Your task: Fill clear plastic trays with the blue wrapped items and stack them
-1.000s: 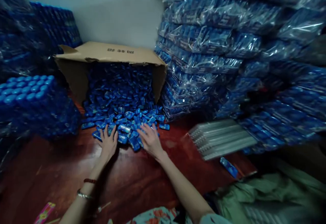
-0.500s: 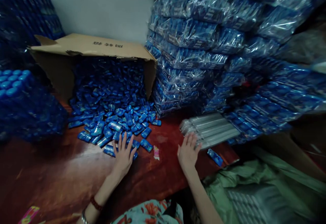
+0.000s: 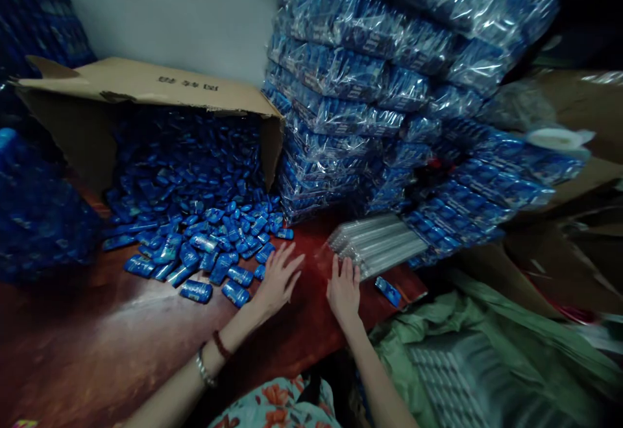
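My left hand (image 3: 276, 283) is open over the red-brown table, fingers stretched toward the back right, just right of a heap of small blue wrapped packs (image 3: 214, 240). What lies beneath its palm is hidden. My right hand (image 3: 344, 290) is open too, its fingertips at the near left end of a bundle of clear plastic tubes (image 3: 384, 246); whether they touch the bundle I cannot tell. A single blue pack (image 3: 388, 292) lies to the right of that hand, near the table edge.
Behind the heap, a cardboard box (image 3: 180, 87) on its side spills blue packs. Tall stacks of film-wrapped blue packages (image 3: 335, 117) stand at the back. At lower right, a green sack (image 3: 389, 350) holds more clear tubes (image 3: 448, 376). Blue bundles (image 3: 43, 214) stand at left.
My left hand has moved right, off the blue packs, to where a small pink wrapper lay; that wrapper is out of sight now. My right hand stays by the tubes. The view has shifted right.
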The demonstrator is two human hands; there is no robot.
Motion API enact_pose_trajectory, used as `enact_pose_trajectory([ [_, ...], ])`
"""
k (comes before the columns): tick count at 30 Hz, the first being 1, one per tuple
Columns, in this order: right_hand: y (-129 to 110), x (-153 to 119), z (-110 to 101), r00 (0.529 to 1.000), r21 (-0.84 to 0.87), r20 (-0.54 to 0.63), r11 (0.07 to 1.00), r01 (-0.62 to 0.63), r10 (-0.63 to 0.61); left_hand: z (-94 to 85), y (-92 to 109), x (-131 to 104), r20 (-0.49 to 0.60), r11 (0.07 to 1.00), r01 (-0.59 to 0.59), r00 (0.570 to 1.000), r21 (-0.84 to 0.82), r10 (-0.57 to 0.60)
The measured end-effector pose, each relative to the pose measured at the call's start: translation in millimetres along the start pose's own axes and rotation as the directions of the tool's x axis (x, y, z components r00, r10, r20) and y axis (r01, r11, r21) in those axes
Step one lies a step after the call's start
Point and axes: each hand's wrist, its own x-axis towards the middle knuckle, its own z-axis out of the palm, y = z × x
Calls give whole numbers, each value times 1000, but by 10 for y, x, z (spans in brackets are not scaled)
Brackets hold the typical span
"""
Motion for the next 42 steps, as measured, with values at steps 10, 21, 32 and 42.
enact_pose_trajectory([
  [10,234,-122,19,995,209,-7,973,97,-98,964,697,1266,400,871,414,869,-265,-292],
  [21,869,170,-240,939,480,-300,878,-2,166,1474,722,1153,468,727,507,837,-463,-285],
  [32,898,471,-144,996,237,43,967,-92,84,896,474,732,407,762,521,837,-385,-366],
  [42,-84,141,-249,941,697,-325,696,174,91,-999,372,-1184,529,916,-133,843,377,-95],
])
